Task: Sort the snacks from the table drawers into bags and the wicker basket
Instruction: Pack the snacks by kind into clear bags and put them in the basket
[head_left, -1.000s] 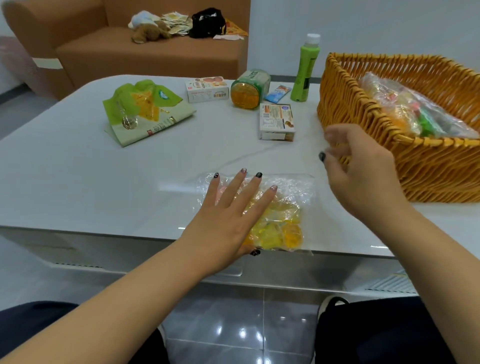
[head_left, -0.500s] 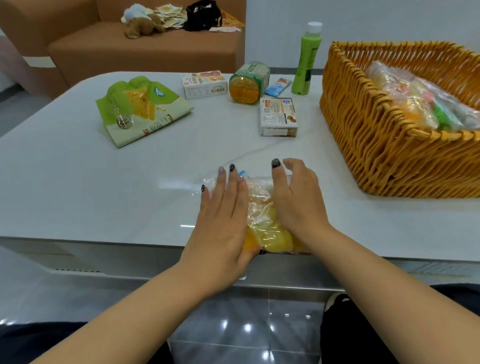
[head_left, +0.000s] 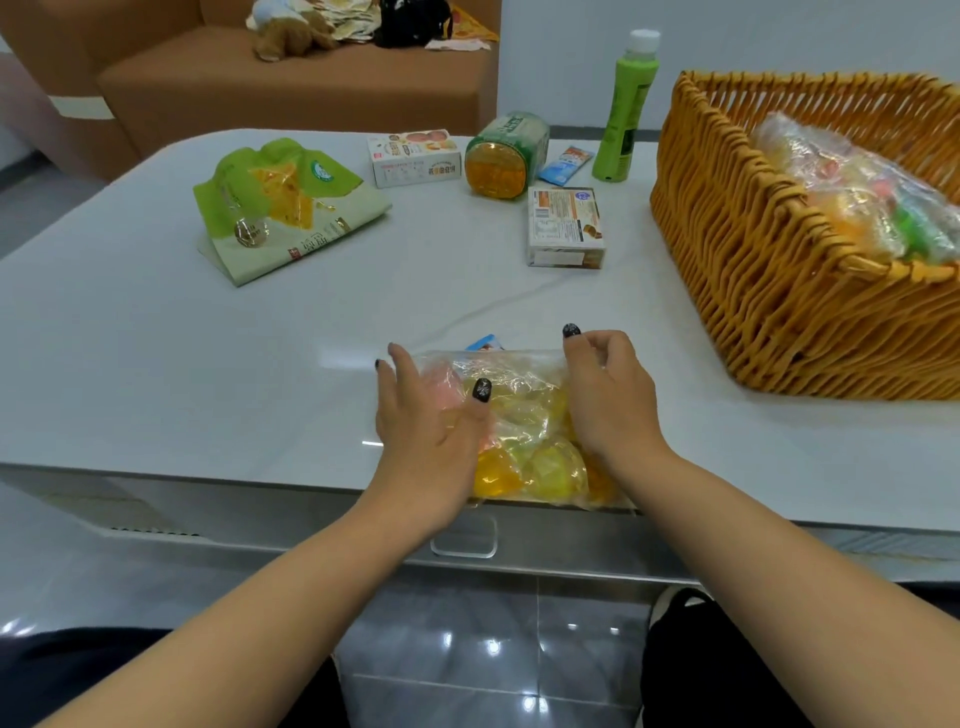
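Presently the clear plastic bag of yellow jelly snacks (head_left: 524, 431) is clasped between the left hand (head_left: 426, 441), thumb across, and the right hand (head_left: 608, 400), fingers curled over its far corner. Below the grip, the bag's near end overhangs the white table (head_left: 208, 364). Slipping off is judged possible if released.

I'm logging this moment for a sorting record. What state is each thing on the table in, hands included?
Clear bag: flat at the table's near edge, filled with yellow and orange snacks.
Left hand: grips the bag's left side.
Right hand: fingers curled on the bag's right top corner.
Wicker basket: upright, holds a filled bag.
Green bottle: upright, capped.
Jar: on its side.
Drawer: shut.
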